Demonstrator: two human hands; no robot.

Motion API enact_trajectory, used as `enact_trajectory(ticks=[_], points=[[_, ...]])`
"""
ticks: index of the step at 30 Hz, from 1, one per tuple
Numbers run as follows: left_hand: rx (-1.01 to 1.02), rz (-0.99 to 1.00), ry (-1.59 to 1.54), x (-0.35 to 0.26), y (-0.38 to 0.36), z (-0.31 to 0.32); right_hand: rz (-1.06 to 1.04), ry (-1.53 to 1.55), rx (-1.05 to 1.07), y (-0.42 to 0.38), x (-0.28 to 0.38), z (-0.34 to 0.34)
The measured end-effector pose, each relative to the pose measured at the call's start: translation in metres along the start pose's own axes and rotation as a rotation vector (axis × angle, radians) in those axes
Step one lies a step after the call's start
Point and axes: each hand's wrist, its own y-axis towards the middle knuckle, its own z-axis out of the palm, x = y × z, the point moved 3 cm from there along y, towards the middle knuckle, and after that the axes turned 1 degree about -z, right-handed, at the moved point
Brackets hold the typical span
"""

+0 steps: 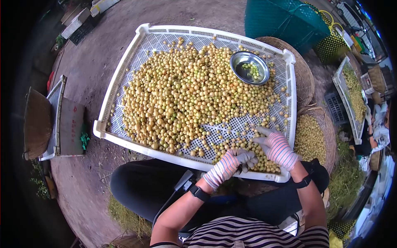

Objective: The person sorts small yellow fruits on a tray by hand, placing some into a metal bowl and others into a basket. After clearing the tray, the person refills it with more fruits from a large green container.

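Fruits (178, 95), small, round and mostly pale yellow, lay spread in 1 white tray (186, 29) in front of the person. The gloved left hand (230, 163) was curled over fruits at the near edge; I could not tell if it pinched any. The gloved right hand (276, 146), just beside, had its fingers spread. 1 metal bowl (237, 65) on the tray held some green fruits (253, 71).

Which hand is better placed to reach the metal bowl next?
Probably the right hand: it sits farther forward over the tray, closer to the metal bowl. The left hand is lower, by the near rim.
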Motion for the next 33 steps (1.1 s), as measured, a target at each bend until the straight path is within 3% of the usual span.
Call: enact_trajectory(ticks=[5, 6, 8, 11, 14, 15, 19, 22, 24, 26, 27, 30, 31, 33], points=[[-0.086, -0.051, 0.096, -0.006, -0.004, 0.008, 0.087, 0.124, -0.262, 0.045, -0.008, -0.007], [-0.095, -0.036, 0.098, -0.004, -0.003, 0.007, 0.068, 0.023, -0.302, 0.059, -0.011, 0.003], [-0.144, -0.007, 0.091, -0.006, -0.001, 0.004, 0.078, -0.099, -0.297, 0.085, -0.001, 0.008], [-0.254, 0.058, 0.029, -0.013, -0.002, -0.002, 0.136, -0.257, -0.122, 0.111, -0.003, 0.024], [-0.385, 0.190, 0.040, -0.008, 0.009, -0.018, 0.156, -0.039, -0.156, 0.104, -0.001, 0.022], [-0.434, 0.154, -0.016, -0.010, 0.008, -0.019, 0.139, 0.076, -0.193, 0.099, -0.005, 0.022], [-0.490, 0.309, 0.039, -0.002, 0.021, -0.030, 0.453, 0.827, 0.037, 0.076, -0.004, 0.022], [-0.479, 0.385, 0.158, -0.003, 0.020, -0.028, 0.304, 0.935, 0.083, 0.056, 0.018, 0.004], [-0.458, 0.453, 0.202, -0.007, 0.019, -0.020, 0.312, 0.958, 0.116, 0.045, 0.036, -0.002], [-0.370, 0.292, 0.184, -0.009, 0.012, -0.017, 0.114, 0.616, -0.090, 0.036, 0.036, 0.010], [-0.354, 0.163, 0.160, -0.014, 0.006, -0.012, 0.143, 0.627, -0.104, 0.031, 0.039, 0.010], [-0.281, 0.146, 0.125, -0.015, 0.004, -0.010, 0.237, 0.944, -0.209, 0.016, 0.041, 0.024], [-0.286, 0.142, 0.098, -0.011, 0.005, -0.010, 0.456, 1.175, -0.149, 0.008, 0.042, 0.024], [-0.309, 0.127, 0.099, -0.003, 0.008, -0.008, 0.451, 1.145, -0.296, 0.004, 0.038, 0.030]])
